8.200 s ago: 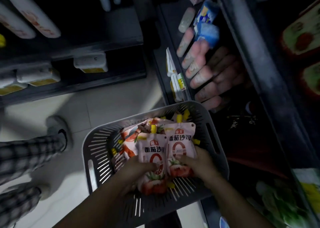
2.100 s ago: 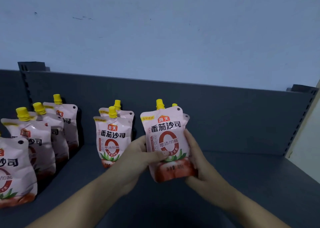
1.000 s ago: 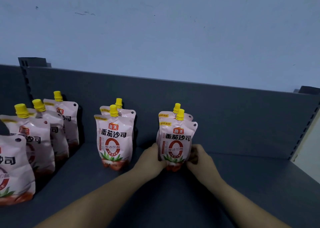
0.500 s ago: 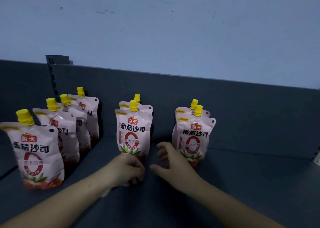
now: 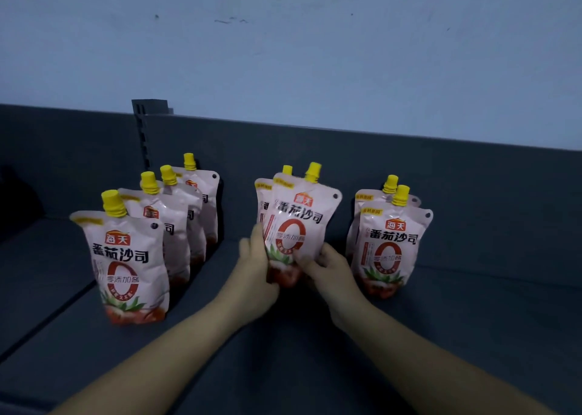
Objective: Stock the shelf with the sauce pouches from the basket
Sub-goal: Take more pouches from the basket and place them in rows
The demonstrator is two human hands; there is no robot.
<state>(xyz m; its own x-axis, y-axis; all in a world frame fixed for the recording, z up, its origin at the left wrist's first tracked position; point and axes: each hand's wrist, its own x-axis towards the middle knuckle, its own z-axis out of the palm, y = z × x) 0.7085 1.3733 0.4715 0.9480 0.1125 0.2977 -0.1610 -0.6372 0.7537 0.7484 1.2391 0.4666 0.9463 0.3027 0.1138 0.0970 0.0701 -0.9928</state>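
Left row (image 5: 126, 263) of sauce pouches, four deep, stands at 9 o'clock of the work. Left hand (image 5: 255, 276) curls round the lower left edge of the middle front pouch (image 5: 299, 225); right hand (image 5: 330, 270) pinches its lower right corner. The pouch's top leans toward 1 o'clock, close before its rear pouch (image 5: 263, 194) at 12. Right pair (image 5: 390, 244) is upright at 3 o'clock. Best next: seat the base flat on the shelf (image 5: 472, 320), spout vertical, label forward, and release gently. Basket not in view.

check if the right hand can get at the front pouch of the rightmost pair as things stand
Likely yes, once freed: the right hand grips the middle front pouch, together with the left hand. The rightmost front pouch stands just beside it on the shelf, nothing between.
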